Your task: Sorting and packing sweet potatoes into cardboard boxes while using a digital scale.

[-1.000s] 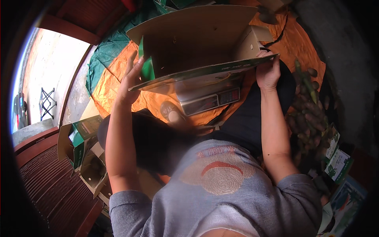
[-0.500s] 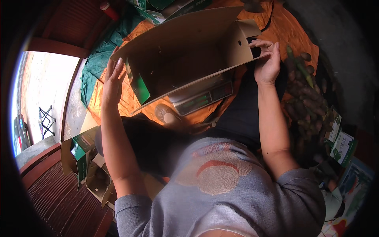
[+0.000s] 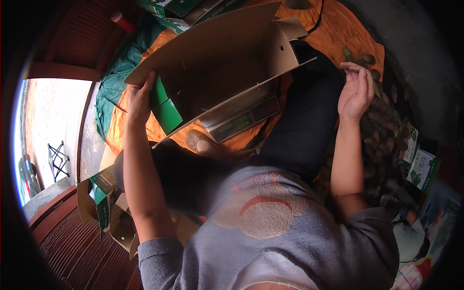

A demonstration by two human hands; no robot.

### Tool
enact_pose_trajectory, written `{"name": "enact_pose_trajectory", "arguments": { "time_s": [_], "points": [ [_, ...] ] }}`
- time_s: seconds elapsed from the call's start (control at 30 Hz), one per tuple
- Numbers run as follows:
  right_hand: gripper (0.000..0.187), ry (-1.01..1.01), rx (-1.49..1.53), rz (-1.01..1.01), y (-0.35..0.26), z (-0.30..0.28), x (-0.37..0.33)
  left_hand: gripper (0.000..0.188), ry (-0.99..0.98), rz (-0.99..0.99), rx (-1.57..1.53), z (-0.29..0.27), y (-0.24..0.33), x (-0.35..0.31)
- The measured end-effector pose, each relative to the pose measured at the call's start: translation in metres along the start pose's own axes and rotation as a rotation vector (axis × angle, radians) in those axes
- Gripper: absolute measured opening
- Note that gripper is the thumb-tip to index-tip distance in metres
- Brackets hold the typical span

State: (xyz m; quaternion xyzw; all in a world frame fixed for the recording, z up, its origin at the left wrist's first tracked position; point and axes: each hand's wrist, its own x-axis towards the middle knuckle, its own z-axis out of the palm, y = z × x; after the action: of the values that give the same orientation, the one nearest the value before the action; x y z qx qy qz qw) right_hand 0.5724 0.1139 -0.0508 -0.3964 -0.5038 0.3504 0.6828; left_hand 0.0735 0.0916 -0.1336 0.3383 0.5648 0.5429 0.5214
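Note:
An open cardboard box (image 3: 232, 53), brown inside with a green end flap, is tilted in front of me over a scale with a lit green display (image 3: 237, 125). My left hand (image 3: 139, 101) grips its left edge; the thumb shows at the rim and the other fingers are mostly behind the cardboard. Off to the right of the box, my right hand (image 3: 356, 94) is raised with nothing in it, its fingers stretched and slightly bent. It is nearest to a heap of brown, elongated vegetables (image 3: 382, 125), perhaps roots or shoots.
Orange sheeting (image 3: 333, 29) and green sheeting (image 3: 108, 106) cover the ground. More green cartons (image 3: 193, 12) stand at the far side. Opened cartons (image 3: 104, 193) lie at my left, beside a slatted wooden surface (image 3: 82, 241). A red cylinder (image 3: 122, 21) sits at the far left. Printed packages (image 3: 420, 166) are at the right.
My right hand has let go of the box's right side and moved right, toward the vegetables. The box has shifted slightly left, while my left hand has closed around its left edge.

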Motion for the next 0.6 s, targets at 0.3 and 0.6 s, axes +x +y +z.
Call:
{"name": "enact_pose_trajectory", "arguments": {
  "time_s": [0.3,0.6],
  "points": [
    [0.026,0.186,-0.134,0.118,0.028,-0.101,-0.023,0.033,0.026,0.007,0.003,0.007,-0.001,0.0],
    [0.029,0.387,-0.34,0.868,0.167,-0.219,-0.138,0.076,0.092,0.223,0.167,0.021,0.045,-0.036]
  ]
}}
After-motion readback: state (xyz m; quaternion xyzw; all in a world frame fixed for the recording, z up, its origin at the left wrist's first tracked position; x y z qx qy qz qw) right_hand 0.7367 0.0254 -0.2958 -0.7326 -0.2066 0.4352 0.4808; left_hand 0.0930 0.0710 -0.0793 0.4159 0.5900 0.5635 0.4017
